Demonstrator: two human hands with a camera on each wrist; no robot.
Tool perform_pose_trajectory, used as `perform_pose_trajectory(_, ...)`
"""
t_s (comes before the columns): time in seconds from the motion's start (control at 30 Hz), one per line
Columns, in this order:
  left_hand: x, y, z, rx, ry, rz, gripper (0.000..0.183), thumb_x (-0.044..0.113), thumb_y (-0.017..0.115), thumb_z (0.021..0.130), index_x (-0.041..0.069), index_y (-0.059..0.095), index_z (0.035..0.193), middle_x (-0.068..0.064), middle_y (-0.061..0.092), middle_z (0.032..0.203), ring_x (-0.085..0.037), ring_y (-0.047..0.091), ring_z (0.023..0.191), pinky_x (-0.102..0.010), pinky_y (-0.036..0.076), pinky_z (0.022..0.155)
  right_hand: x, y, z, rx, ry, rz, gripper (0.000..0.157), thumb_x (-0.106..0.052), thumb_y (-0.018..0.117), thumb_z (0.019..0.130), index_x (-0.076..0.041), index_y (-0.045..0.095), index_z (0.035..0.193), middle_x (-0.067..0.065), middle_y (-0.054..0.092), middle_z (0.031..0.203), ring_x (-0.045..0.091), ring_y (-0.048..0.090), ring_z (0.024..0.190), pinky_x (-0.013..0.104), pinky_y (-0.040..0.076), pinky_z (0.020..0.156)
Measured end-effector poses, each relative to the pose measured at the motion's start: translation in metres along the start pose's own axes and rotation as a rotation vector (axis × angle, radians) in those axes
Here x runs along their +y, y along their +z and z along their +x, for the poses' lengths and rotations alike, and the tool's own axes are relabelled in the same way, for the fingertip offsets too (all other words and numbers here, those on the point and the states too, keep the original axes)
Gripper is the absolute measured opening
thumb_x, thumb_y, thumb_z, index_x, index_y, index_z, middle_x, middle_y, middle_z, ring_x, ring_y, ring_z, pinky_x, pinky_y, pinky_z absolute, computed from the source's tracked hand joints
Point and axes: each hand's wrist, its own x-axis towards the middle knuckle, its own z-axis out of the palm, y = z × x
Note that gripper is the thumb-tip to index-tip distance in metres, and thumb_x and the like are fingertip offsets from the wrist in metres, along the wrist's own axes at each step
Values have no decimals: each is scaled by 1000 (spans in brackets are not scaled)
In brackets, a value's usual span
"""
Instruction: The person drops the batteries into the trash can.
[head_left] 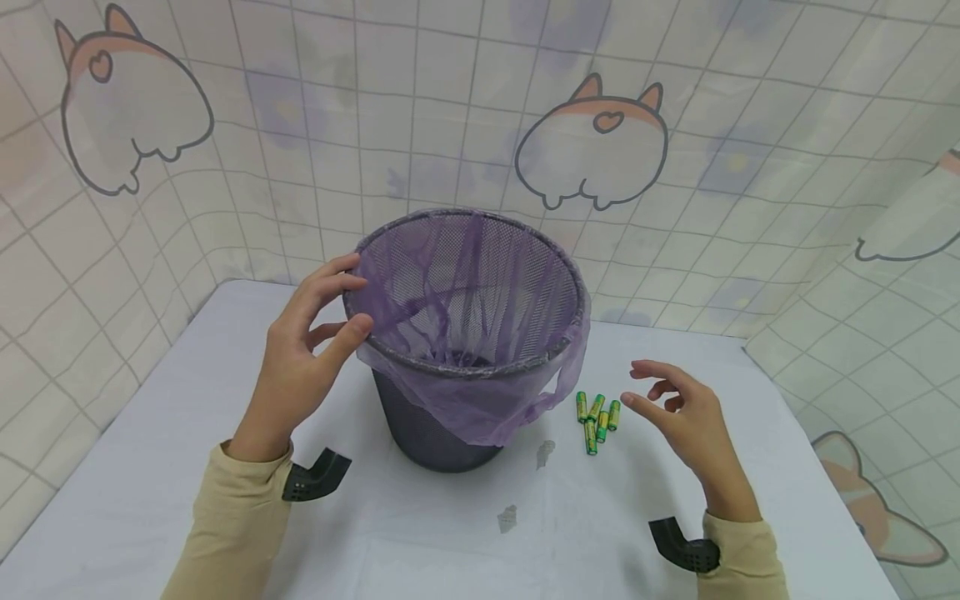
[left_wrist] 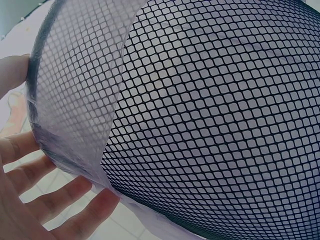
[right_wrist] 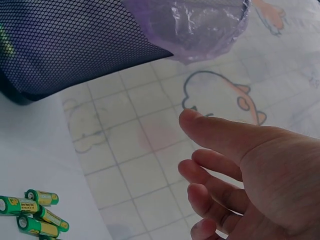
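White bench (head_left: 420, 542) extends beneath the left hand (head_left: 303, 358) and right hand (head_left: 681, 408). Gridded wall covering (head_left: 450, 92) with cartoon animals rises beyond both. Grey marks (head_left: 507, 519) lie between them. A mesh bin (head_left: 427, 429), lined with a purple bag (head_left: 487, 414), stands beside the left hand, obscuring bench behind; that hand's spread fingers touch its rim. Green batteries (head_left: 602, 427) lie just left of the right hand, its fingers loosely bent, thumb apart.

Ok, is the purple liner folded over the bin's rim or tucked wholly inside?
Folded over: in the head view, the purple liner lines the mesh bin inside and also hangs down outside its front.
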Motion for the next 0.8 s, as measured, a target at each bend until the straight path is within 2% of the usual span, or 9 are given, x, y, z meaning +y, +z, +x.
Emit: perform_pose_trajectory(0.8, 0, 1, 0, 3, 7, -9, 37, 9, 63, 92, 11, 56, 129, 5, 44, 149, -16, 44, 137, -15, 49, 88, 29, 10, 0, -55, 78, 2, 44, -32, 73, 86, -14, 63, 124, 10, 68, 115, 6, 51, 85, 17, 42, 69)
